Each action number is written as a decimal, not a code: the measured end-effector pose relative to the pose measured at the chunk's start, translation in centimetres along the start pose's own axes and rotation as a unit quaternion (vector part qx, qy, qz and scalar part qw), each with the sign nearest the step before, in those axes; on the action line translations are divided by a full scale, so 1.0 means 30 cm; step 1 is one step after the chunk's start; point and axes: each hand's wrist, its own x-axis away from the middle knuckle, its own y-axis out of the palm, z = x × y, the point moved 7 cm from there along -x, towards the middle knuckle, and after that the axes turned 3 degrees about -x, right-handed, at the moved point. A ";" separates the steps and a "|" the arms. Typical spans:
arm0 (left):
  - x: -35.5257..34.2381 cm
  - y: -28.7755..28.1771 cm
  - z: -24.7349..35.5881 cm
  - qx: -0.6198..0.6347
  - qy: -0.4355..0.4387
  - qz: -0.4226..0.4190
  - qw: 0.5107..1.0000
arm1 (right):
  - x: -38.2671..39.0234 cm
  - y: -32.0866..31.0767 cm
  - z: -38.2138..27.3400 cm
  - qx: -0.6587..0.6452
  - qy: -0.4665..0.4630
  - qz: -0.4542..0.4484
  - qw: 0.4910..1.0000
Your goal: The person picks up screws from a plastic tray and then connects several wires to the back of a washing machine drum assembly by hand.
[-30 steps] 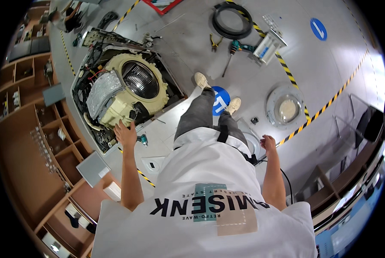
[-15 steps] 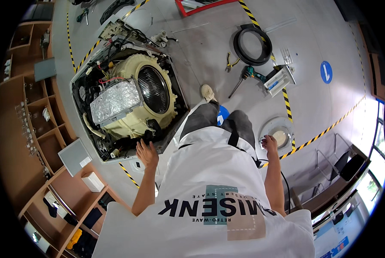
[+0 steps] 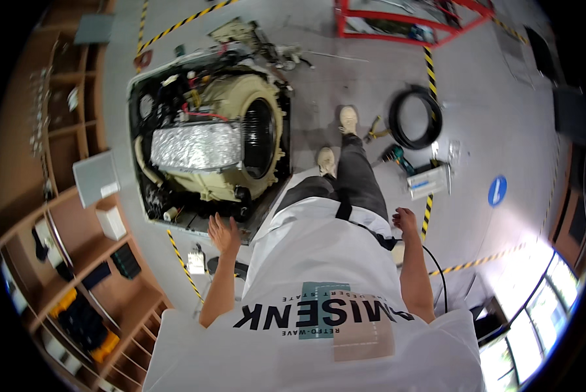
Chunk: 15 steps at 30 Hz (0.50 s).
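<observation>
A washing machine with its casing opened (image 3: pixel 137 189) lies on the floor to my left. Its cream tub (image 3: pixel 224 98) frames a dark metal drum (image 3: pixel 258 140), and a foil-covered panel (image 3: pixel 195 147) spans the tub among loose wires. My left hand (image 3: pixel 223 234) is empty, fingers spread, by the casing's near edge; whether it touches that edge I cannot tell. At my right side hangs my right hand (image 3: pixel 405 221), fingers curled in. Anything inside them is hidden.
On the floor ahead right lie a black rubber ring (image 3: pixel 396 124), yellow-handled pliers (image 3: pixel 376 129), a green cordless drill (image 3: pixel 397 157) and a white drawer-like part (image 3: pixel 429 181). A red metal frame (image 3: pixel 342 19) stands at the far side. Wooden shelves (image 3: pixel 136 287) line the left.
My view has turned and shifted, and both my shoes now show, one ahead of the other. The round door by my right hand has passed mostly out of sight. Both hands keep their poses.
</observation>
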 end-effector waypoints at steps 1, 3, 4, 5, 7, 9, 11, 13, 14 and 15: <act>-0.018 -0.020 0.014 0.022 -0.026 0.020 0.999 | -0.025 0.006 -0.058 -0.001 0.004 -0.009 1.000; -0.064 -0.073 0.051 0.114 -0.065 0.042 0.990 | -0.079 0.031 -0.188 0.043 0.009 -0.012 0.999; -0.087 -0.111 0.081 0.120 -0.081 0.064 0.987 | -0.114 0.046 -0.270 0.065 0.010 -0.012 0.998; -0.106 -0.150 0.107 0.124 -0.103 0.077 0.984 | -0.145 0.063 -0.356 0.063 -0.006 -0.025 0.998; -0.145 -0.230 0.175 0.161 -0.128 0.099 0.974 | -0.196 0.079 -0.515 0.052 -0.032 -0.047 0.997; -0.192 -0.302 0.252 0.195 -0.132 0.116 0.965 | -0.255 0.111 -0.688 0.044 -0.060 -0.079 0.994; -0.241 -0.374 0.326 0.167 -0.108 0.150 0.968 | -0.289 0.114 -0.840 0.076 -0.096 -0.083 0.989; -0.306 -0.422 0.384 0.147 -0.095 0.172 0.969 | -0.314 0.149 -0.994 0.120 -0.117 -0.124 0.978; -0.334 -0.437 0.402 0.139 -0.095 0.175 0.970 | -0.316 0.158 -1.052 0.122 -0.121 -0.130 0.976; -0.364 -0.457 0.421 0.129 -0.084 0.196 0.969 | -0.315 0.170 -1.108 0.122 -0.126 -0.137 0.975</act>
